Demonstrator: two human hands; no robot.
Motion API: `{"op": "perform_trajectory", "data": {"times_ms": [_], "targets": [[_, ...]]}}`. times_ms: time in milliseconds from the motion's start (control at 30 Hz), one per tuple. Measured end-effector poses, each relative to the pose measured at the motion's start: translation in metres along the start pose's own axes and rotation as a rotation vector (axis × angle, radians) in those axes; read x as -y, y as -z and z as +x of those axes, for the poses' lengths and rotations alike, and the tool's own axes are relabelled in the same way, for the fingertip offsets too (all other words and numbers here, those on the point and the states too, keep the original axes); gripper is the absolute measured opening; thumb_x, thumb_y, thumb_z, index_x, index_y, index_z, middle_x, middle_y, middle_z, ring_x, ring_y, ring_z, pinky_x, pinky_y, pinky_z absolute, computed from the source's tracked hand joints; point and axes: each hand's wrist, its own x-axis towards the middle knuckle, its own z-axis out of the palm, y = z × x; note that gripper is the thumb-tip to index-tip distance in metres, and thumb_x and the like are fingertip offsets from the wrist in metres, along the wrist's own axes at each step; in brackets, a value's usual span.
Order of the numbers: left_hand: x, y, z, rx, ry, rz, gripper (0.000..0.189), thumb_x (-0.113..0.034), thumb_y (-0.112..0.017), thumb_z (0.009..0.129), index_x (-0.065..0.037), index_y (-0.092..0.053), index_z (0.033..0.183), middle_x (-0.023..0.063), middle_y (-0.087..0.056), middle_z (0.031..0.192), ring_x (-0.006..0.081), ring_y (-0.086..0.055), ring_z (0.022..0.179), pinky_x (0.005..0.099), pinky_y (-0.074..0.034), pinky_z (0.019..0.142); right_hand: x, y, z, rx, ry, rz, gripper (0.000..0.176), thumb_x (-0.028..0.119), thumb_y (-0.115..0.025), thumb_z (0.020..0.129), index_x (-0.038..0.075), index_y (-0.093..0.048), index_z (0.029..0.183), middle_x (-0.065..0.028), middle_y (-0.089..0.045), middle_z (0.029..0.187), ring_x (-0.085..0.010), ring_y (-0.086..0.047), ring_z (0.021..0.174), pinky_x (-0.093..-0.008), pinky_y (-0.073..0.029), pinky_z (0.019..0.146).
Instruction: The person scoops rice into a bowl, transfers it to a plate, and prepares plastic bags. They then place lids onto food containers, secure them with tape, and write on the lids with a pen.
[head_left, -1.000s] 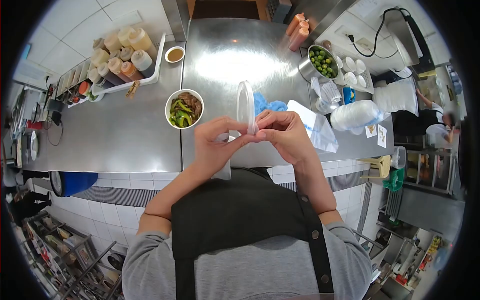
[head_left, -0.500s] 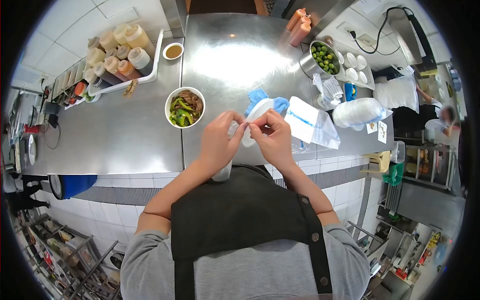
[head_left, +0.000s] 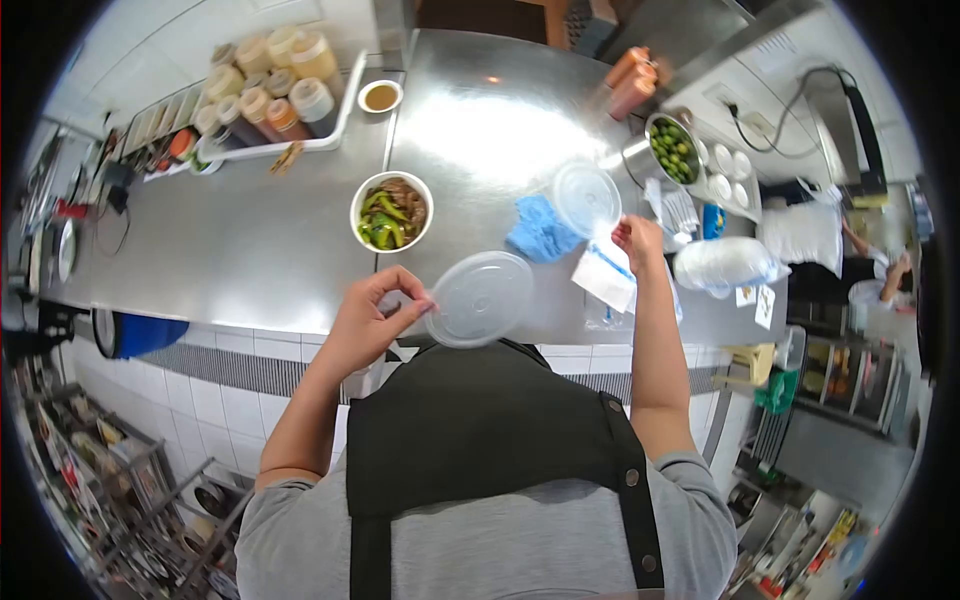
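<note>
My left hand [head_left: 385, 310] pinches the edge of a clear round plastic lid [head_left: 485, 298], held over the counter's front edge close to my apron. Out to the right, my right hand [head_left: 638, 240] grips a second clear plastic lid [head_left: 587, 200] by its rim, above the counter. A white bowl [head_left: 356, 222] of meat strips and green peppers stands uncovered ahead of my left hand. Between the two lids lies a crumpled blue cloth [head_left: 541, 229]. A plastic bag with white contents [head_left: 605, 278] lies just below my right hand.
Squeeze bottles fill a white tray [head_left: 335, 135] at back left, with a small cup of brown sauce [head_left: 380, 97] beside it. On the right are a metal pot of green citrus [head_left: 673, 150], orange bottles [head_left: 633, 85] and bagged white goods [head_left: 725, 263]. Another person [head_left: 880, 275] is at far right.
My hands were together at the lids; now they are apart, each with one lid. My right hand has moved right, my left hand left and down. The camera view has shifted slightly.
</note>
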Motion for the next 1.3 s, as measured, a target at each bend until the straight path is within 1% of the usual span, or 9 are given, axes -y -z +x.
{"op": "perform_trajectory", "data": {"times_ms": [100, 133, 233, 333, 467, 567, 867, 1100, 1300], "targets": [[-0.007, -0.001, -0.015, -0.011, 0.025, 0.07, 0.013, -0.002, -0.073, 0.088, -0.004, -0.063, 0.095, 0.0002, -0.069, 0.089, 0.0039, -0.059, 0.077, 0.0201, -0.045, 0.065, -0.033, 0.004, 0.046, -0.123, -0.001, -0.575, 0.023, 0.008, -0.069, 0.082, -0.008, -0.069, 0.099, -0.0082, -0.064, 0.068, -0.021, -0.068, 0.073, -0.0357, -0.058, 0.073], [-0.004, -0.004, -0.019, -0.056, 0.018, 0.012, 0.016, 0.0, -0.075, 0.085, -0.004, -0.067, 0.099, -0.0003, -0.069, 0.089, 0.0037, -0.058, 0.075, 0.0199, -0.042, 0.062, -0.037, 0.003, 0.05, -0.226, 0.382, -1.376, 0.045, 0.011, -0.077, 0.079, -0.007, -0.065, 0.118, -0.0155, -0.069, 0.089, -0.0264, -0.069, 0.086, -0.0399, -0.057, 0.078], [0.02, -0.015, -0.016, -0.148, -0.264, 0.067, 0.017, 0.001, -0.075, 0.083, -0.003, -0.072, 0.1, 0.0012, -0.07, 0.089, 0.0035, -0.055, 0.073, 0.0202, -0.039, 0.06, 0.003, -0.082, -0.022, -0.093, 0.706, -0.934, 0.06, 0.016, -0.082, 0.077, -0.001, -0.06, 0.13, -0.0204, -0.065, 0.121, -0.0308, -0.067, 0.102, -0.0436, -0.055, 0.084], [0.025, -0.019, -0.01, -0.19, -0.218, 0.051, 0.016, 0.001, -0.076, 0.082, -0.003, -0.075, 0.098, 0.0012, -0.07, 0.089, 0.0051, -0.054, 0.073, 0.0222, -0.039, 0.06, 0.052, -0.162, -0.115, 0.979, 0.749, -0.623, 0.065, 0.017, -0.082, 0.078, 0.008, -0.057, 0.136, -0.0162, -0.057, 0.137, -0.029, -0.065, 0.11, -0.0423, -0.054, 0.086], [0.029, -0.011, -0.003, -0.368, -0.267, -0.029, 0.017, 0.001, -0.075, 0.083, -0.006, -0.076, 0.099, -0.0005, -0.072, 0.092, 0.0038, -0.053, 0.074, 0.0225, -0.039, 0.06, 0.067, -0.222, -0.164, 1.337, 0.708, -1.016, 0.052, 0.003, -0.07, 0.079, 0.011, -0.064, 0.131, -0.0156, -0.069, 0.118, -0.0316, -0.068, 0.101, -0.0382, -0.054, 0.086], [0.034, 0.011, -0.001, -0.625, -0.163, -0.001, 0.013, -0.008, -0.07, 0.091, -0.004, -0.076, 0.102, 0.002, -0.075, 0.097, 0.0023, -0.051, 0.07, 0.0205, -0.037, 0.057, 0.087, -0.253, -0.152, 1.12, 0.878, -0.803, 0.054, -0.007, -0.06, 0.079, 0.012, -0.066, 0.129, -0.0147, -0.074, 0.101, -0.0348, -0.07, 0.098, -0.0379, -0.054, 0.088], [0.135, 0.08, 0.053, -0.633, 0.224, -0.423, 0.039, -0.035, -0.053, 0.103, -0.006, -0.066, 0.125, 0.0076, -0.074, 0.09, 0.0037, -0.04, 0.056, 0.0203, -0.035, 0.055, 0.013, -0.337, -0.106, 0.88, 1.469, -1.065, 0.068, 0.002, -0.066, 0.078, 0.019, -0.054, 0.142, -0.0139, -0.053, 0.143, -0.0346, -0.049, 0.133, -0.0472, -0.04, 0.11], [0.148, 0.082, 0.075, -0.65, 0.208, -0.421, 0.044, -0.042, -0.058, 0.101, -0.004, -0.067, 0.121, 0.0022, -0.065, 0.083, 0.0042, -0.04, 0.058, 0.0221, -0.034, 0.054, 0.005, -0.334, -0.13, 0.945, 1.226, -1.204, 0.091, 0.05, -0.083, 0.07, 0.025, -0.045, 0.149, -0.0137, -0.038, 0.154, -0.0395, -0.032, 0.144, -0.0591, -0.029, 0.113], [0.129, 0.081, 0.077, -0.672, 0.085, -0.191, 0.034, -0.026, -0.07, 0.093, -0.002, -0.067, 0.117, 0.0021, -0.065, 0.083, 0.0081, -0.054, 0.068, 0.0246, -0.044, 0.062, -0.004, -0.357, -0.12, 0.734, 1.224, -1.265, 0.091, 0.067, -0.07, 0.078, 0.031, -0.035, 0.155, -0.0196, -0.022, 0.161, -0.0524, -0.02, 0.145, -0.0726, -0.017, 0.112]]}}
